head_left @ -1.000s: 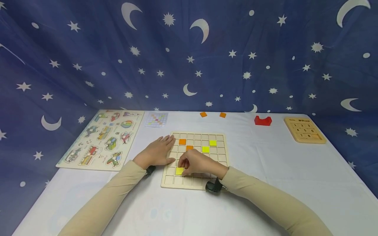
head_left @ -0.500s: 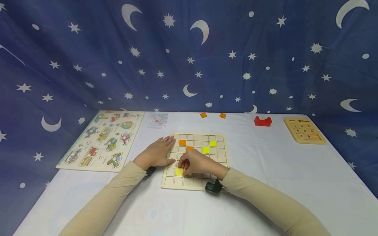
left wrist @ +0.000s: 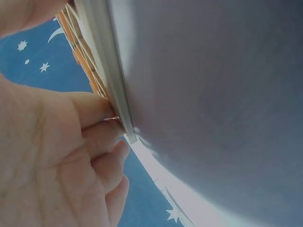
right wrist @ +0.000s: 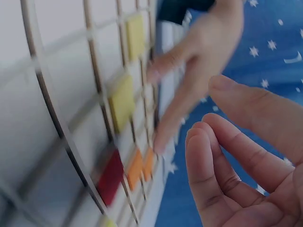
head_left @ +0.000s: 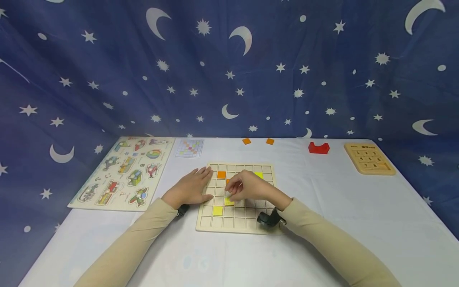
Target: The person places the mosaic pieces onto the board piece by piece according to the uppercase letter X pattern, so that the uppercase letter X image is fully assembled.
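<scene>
A wooden grid board (head_left: 241,227) lies on the table with coloured square tiles set in it. My left hand (head_left: 189,186) rests on its left edge with fingers extended; in the left wrist view the fingertips touch the board's rim (left wrist: 116,80). Over the middle of the board is my right hand (head_left: 247,185), its fingers bent and the thumb apart, nothing between them in the right wrist view. Below it are two yellow tiles (head_left: 217,211), one partly under the fingers. An orange tile (head_left: 221,175) sits further back. A dark red tile (right wrist: 110,177) shows only in the right wrist view.
Behind the board lie a pattern card (head_left: 189,148), two loose orange tiles (head_left: 246,141) and a red notched block (head_left: 318,148). A picture puzzle board (head_left: 122,171) is at left, a wooden number puzzle (head_left: 370,159) at right. A starry blue cloth hangs behind.
My right hand has come off the near yellow tile and moved up and to the right, uncovering another yellow tile. The left hand stays in place.
</scene>
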